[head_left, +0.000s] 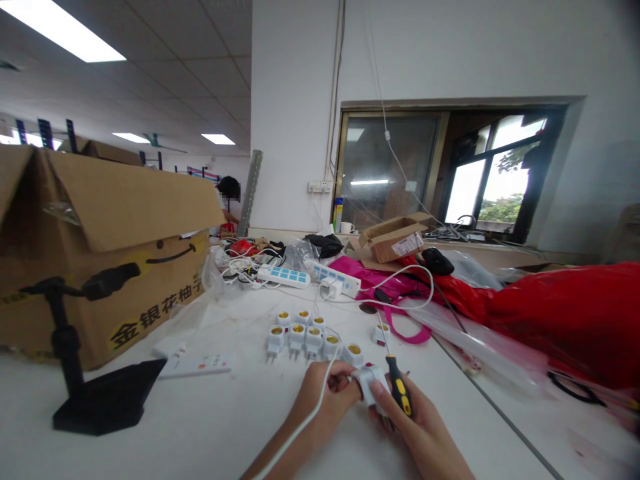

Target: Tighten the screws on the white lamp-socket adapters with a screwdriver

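Note:
Low over the white table, a white plug-in lamp socket (369,384) is held between my two hands. My left hand (323,393) has its fingers curled in at the socket's left end. My right hand (425,423) grips the socket's right side with the thumb on top. That same hand also holds a screwdriver (399,387) with a black and yellow handle, its shaft pointing up and away. Just beyond my hands stand several similar lamp sockets (298,333) with brass-coloured insides. One more socket (381,333) sits apart to the right. A white cord (315,413) crosses over my left wrist.
At left are a large cardboard box (150,267), a black stand (100,397) and a white power strip (195,365). Further back lie other power strips (284,275) and tangled cables. A pink bag (360,275) and red bags (565,320) occupy the right side.

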Motion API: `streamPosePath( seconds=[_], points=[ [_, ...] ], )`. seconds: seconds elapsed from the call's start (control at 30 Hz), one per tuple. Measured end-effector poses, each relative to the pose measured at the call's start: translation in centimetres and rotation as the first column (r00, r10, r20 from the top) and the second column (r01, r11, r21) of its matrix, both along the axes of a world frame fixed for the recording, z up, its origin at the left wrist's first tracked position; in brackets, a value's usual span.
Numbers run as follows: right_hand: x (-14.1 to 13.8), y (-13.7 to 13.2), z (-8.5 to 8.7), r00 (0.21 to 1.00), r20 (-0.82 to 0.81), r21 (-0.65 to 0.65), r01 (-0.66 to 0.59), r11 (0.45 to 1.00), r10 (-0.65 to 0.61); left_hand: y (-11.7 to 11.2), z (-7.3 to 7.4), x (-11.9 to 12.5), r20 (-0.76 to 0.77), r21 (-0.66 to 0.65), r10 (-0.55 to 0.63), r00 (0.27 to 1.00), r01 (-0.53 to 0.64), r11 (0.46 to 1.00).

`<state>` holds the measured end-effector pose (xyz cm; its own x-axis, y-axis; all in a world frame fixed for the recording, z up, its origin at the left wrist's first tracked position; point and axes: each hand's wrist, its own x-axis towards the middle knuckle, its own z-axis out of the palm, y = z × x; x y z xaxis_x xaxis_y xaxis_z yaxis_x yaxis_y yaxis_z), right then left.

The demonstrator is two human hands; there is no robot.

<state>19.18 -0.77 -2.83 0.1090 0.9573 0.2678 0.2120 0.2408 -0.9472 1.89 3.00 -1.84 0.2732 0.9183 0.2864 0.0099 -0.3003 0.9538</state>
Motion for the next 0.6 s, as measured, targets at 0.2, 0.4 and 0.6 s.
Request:
streamPosePath(
  seconds=[0.2, 0.4, 0.6],
  points=[
    [-0.3, 0.1, -0.7, 0.999, -0.009, 0.015, -0.041, 0.999, 0.041, 0.3, -0.2, -0.2, -0.017, -0.042, 0.001, 1.000, -0.002, 0.999],
    [-0.4, 0.1, -0.5, 1.000, 0.016, 0.049, 0.002, 0.999, -0.003, 0.4, -0.4, -0.3, -0.018, -0.047, 0.007, 1.000, -0.007, 0.999],
    [-0.1, -2.2, 0.7, 0.981, 0.115, 0.138, 0.137, 0.981, -0.153, 0.4, -0.6, -0.7, -0.020, -0.042, 0.012, 1.000, -0.012, 0.999]
  ],
)
